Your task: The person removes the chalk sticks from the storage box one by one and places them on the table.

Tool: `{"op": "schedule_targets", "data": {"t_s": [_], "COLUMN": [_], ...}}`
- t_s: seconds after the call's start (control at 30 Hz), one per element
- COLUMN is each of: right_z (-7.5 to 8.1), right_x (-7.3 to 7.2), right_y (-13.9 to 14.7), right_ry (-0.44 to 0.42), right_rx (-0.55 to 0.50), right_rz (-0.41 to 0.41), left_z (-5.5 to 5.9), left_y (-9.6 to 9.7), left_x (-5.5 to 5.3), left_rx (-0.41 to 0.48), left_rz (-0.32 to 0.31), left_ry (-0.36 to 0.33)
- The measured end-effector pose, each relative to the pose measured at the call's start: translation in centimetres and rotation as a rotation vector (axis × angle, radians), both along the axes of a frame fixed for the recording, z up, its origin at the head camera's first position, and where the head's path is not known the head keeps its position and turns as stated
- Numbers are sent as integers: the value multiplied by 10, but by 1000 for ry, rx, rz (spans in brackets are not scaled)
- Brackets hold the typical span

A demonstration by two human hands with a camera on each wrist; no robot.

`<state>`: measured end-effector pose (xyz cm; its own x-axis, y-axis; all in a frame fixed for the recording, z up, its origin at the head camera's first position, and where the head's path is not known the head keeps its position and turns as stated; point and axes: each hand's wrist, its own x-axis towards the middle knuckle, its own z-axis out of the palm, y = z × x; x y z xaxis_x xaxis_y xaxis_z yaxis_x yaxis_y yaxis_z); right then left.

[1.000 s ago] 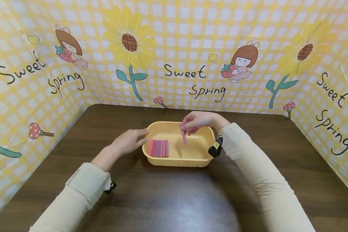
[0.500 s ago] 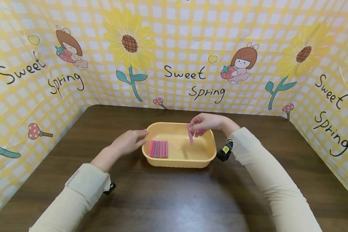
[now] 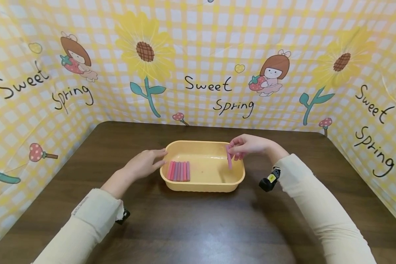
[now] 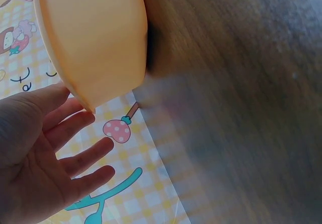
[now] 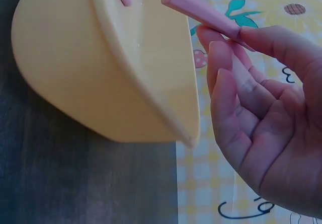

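Observation:
My right hand (image 3: 250,143) pinches a slim pink-purple stick (image 3: 229,157) between thumb and fingertips, above the right end of a yellow oval basin (image 3: 202,187). Up close in the right wrist view, the stick (image 5: 204,11) looks matt and slants, its blunt end toward the basin. My left hand (image 3: 146,163) is at the basin's left end, fingers loosely extended, fingertips right at the rim. In the left wrist view the thumb and foremost fingers of that left hand (image 4: 55,153) meet the rim, the others spread. Inside the basin, at its left, several pink and purple sticks (image 3: 179,171) lie side by side.
The basin stands on a dark brown wooden table (image 3: 191,227). Behind and beside the table hangs a yellow checked cloth (image 3: 204,47) with printed sunflowers and lettering. A small black camera (image 3: 270,179) is worn at my right wrist.
My right hand has moved rightward with the pinched stick, from over the basin's middle to its right end. The left hand and the row of sticks have stayed put.

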<state>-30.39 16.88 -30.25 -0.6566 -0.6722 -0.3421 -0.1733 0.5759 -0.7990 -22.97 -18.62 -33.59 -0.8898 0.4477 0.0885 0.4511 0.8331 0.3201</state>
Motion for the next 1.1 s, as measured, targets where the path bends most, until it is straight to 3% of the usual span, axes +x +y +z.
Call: {"op": "schedule_targets", "data": {"t_s": [0.3,0.67,1.1], "right_z": [-5,-15,-28], "right_x": [6,13,17], "right_y": [18,42,66], "right_ry": [14,53,21], "right_rx": [-48,-20,-75], "right_rz": [-40,-134,-178], "left_z": [-1,-3,-3], "left_y": [-1,-3,-3], "left_x": [1,1,1], "left_rx": [0,6,17], "left_rz": [-5,5,6], "left_ry": [3,-6,-10]}}
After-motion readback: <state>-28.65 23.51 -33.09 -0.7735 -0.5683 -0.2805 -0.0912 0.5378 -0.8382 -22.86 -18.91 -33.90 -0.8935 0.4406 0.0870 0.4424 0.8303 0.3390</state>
